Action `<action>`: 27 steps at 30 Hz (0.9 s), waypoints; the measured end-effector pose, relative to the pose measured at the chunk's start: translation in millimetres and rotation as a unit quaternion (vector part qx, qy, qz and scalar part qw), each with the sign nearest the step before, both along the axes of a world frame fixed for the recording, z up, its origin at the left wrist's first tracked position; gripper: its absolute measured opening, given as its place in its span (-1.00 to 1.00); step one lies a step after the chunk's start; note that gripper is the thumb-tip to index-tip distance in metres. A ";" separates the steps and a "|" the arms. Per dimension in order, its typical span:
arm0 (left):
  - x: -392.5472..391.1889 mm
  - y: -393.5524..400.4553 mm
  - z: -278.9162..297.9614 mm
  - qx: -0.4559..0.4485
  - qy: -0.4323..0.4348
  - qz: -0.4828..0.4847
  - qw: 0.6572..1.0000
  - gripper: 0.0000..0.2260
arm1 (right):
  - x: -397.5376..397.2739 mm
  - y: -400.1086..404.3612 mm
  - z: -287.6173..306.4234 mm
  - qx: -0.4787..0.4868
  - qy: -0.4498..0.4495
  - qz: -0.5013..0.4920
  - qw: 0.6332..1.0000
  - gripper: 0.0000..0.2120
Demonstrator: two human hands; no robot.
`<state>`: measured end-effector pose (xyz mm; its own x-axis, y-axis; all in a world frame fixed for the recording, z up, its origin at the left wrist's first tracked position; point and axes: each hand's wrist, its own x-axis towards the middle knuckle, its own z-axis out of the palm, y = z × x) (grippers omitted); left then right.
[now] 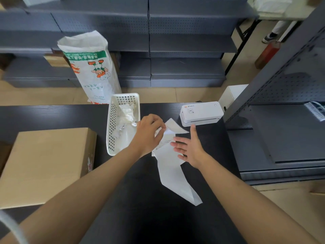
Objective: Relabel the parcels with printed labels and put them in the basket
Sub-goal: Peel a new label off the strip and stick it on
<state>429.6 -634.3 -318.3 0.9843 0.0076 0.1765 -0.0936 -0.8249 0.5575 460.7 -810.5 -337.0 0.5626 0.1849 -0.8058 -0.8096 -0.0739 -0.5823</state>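
Note:
A white plastic parcel bag [173,175] lies flat on the black table [137,199], stretching from the middle toward me. My left hand [149,132] pinches a white label sheet [174,126] at the parcel's far end, with its corner lifted and curled up. My right hand [190,149] lies flat with straight fingers on the parcel, pressing it down beside the label. The white slotted basket [112,124] stands just left of my left hand and holds crumpled white wrappings. A white label printer [200,113] sits behind my right hand.
A large brown cardboard box [44,166] fills the table's left side. A tall printed white sack [89,67] stands on the floor behind the basket. Grey metal shelving [175,41] runs along the back and the right, with a small white box [232,93] beside it.

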 end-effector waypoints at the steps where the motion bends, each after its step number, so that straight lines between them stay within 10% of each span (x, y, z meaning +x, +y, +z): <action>1: -3.1 1.1 1.0 0.006 0.000 -0.006 1.000 -0.92 | -0.1 2.9 2.4 0.015 0.005 -0.004 1.000 -0.21; 8: -27.9 16.9 2.7 0.009 0.028 -0.063 0.998 -0.90 | -14.6 27.1 12.5 -0.065 -0.061 -0.008 0.996 -0.84; 27: -99.8 55.1 26.6 -0.060 0.124 0.162 0.977 -0.90 | -65.6 62.0 31.6 0.011 -0.072 0.034 0.997 -0.83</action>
